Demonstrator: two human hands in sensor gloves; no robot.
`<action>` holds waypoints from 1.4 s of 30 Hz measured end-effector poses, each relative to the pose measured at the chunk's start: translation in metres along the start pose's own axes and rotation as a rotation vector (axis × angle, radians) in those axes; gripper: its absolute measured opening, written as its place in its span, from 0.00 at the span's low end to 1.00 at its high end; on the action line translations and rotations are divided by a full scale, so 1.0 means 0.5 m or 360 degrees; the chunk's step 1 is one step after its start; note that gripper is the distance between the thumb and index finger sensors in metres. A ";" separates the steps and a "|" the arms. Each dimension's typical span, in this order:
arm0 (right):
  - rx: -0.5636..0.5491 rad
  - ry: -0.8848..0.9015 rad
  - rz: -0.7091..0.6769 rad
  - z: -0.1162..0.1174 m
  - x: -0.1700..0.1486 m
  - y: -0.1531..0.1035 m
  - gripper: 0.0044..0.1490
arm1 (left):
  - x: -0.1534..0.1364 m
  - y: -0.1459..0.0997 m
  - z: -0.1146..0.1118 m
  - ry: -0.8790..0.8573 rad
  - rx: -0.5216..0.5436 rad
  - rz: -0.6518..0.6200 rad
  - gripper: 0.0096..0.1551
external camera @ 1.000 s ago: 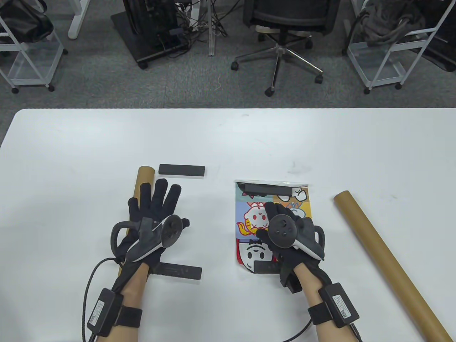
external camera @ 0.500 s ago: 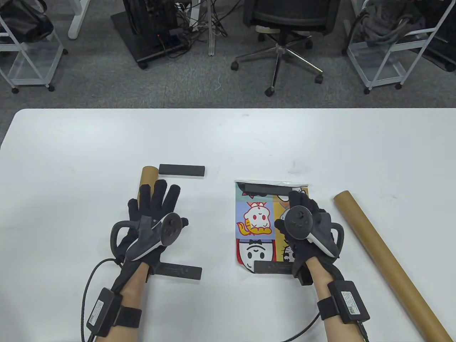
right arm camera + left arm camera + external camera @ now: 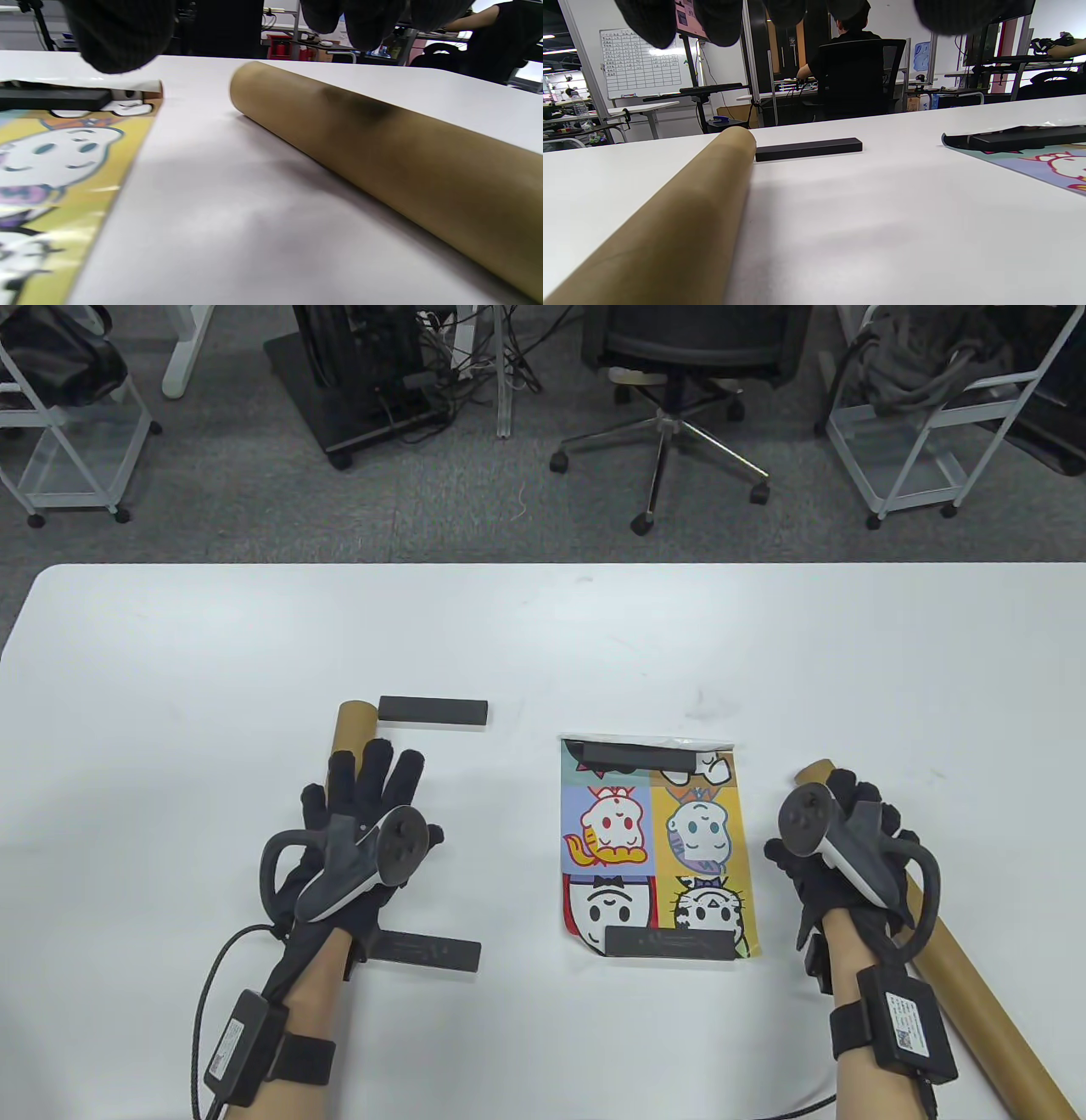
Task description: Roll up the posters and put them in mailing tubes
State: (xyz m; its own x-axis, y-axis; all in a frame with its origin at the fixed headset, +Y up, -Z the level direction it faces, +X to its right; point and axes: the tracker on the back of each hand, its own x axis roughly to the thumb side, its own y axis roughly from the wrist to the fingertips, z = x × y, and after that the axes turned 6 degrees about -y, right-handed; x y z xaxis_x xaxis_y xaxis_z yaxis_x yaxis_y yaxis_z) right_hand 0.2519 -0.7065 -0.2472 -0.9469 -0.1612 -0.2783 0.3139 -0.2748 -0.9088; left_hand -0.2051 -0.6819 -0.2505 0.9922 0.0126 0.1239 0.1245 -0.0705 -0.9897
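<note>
On the white desk [image 3: 543, 645], a long tube [image 3: 933, 933] slants at the right, a second tube [image 3: 349, 725] lies at the left, and the poster [image 3: 653, 848] lies flat between them under two black bars. The right hand [image 3: 836, 857] hovers over its tube's far end, fingers relaxed, gripping nothing. The left hand [image 3: 361, 823] lies spread flat over the left tube.

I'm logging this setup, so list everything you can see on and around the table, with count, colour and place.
Mailing tubes: two, brown; left tube under the left hand, right tube under the right hand.
Poster: one, multicoloured cartoon, table centre, flat.
Weight bars: four, black; two on the poster's ends, two left.
Table: one, white.
Office chair: one, black, behind.
Left hand: fingers straight.
Right hand: over the tube.
</note>
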 end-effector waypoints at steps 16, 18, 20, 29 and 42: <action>0.0221 -0.0162 0.0242 0.091 -0.052 0.033 0.70 | -0.005 0.002 -0.001 0.0008 -0.0002 0.0021 0.49; 0.0224 -0.0157 0.0269 0.102 -0.054 0.036 0.65 | -0.005 0.002 0.000 0.0014 -0.0005 0.0024 0.49; 0.0195 -0.0089 0.0253 0.105 -0.058 0.037 0.59 | -0.005 0.002 0.000 0.0017 -0.0006 0.0026 0.49; 0.0147 -0.0106 0.0133 0.084 -0.033 0.034 0.56 | -0.004 0.003 0.000 0.0022 -0.0005 0.0023 0.48; -0.0089 -0.0220 -0.0318 -0.010 0.145 -0.018 0.56 | -0.012 0.004 -0.001 -0.0013 -0.0020 0.0043 0.48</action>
State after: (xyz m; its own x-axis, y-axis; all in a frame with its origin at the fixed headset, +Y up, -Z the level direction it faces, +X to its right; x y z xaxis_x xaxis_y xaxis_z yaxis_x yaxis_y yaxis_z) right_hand 0.1799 -0.7109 -0.2609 -0.9699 -0.2384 -0.0494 0.1132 -0.2620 -0.9584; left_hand -0.2105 -0.6825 -0.2534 0.9952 0.0186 0.0963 0.0976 -0.0832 -0.9917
